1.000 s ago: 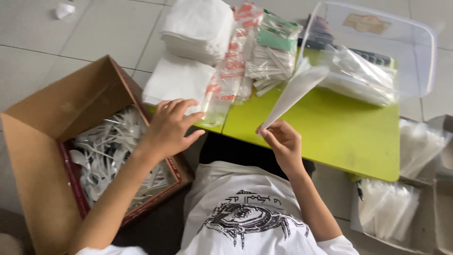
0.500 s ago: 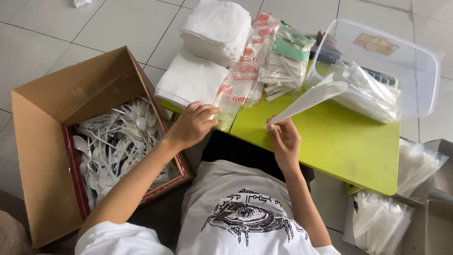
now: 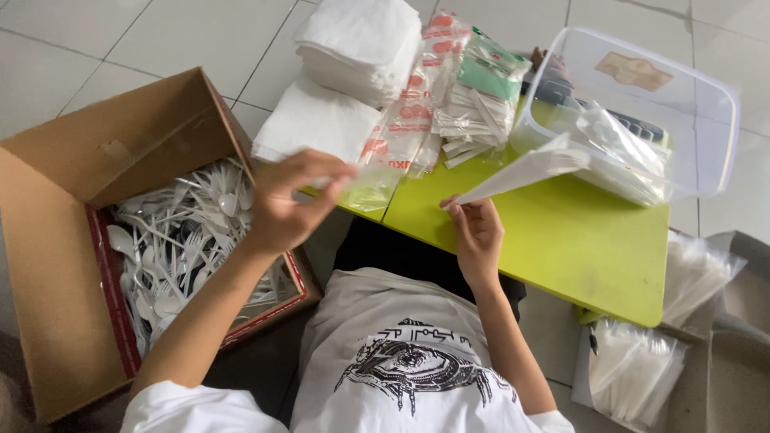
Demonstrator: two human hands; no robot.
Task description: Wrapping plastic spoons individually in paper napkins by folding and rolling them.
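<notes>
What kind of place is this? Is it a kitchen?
Probably not a kitchen. It looks like a packing spot on a tiled floor: a low green table, a cardboard box of white plastic cutlery, and stacks of white napkins.

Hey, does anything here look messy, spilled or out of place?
Nothing spilled. The white plastic cutlery lies in a loose tangle inside the cardboard box, and the sachet strips hang over the green table's edge. Otherwise nothing stands out.
</notes>
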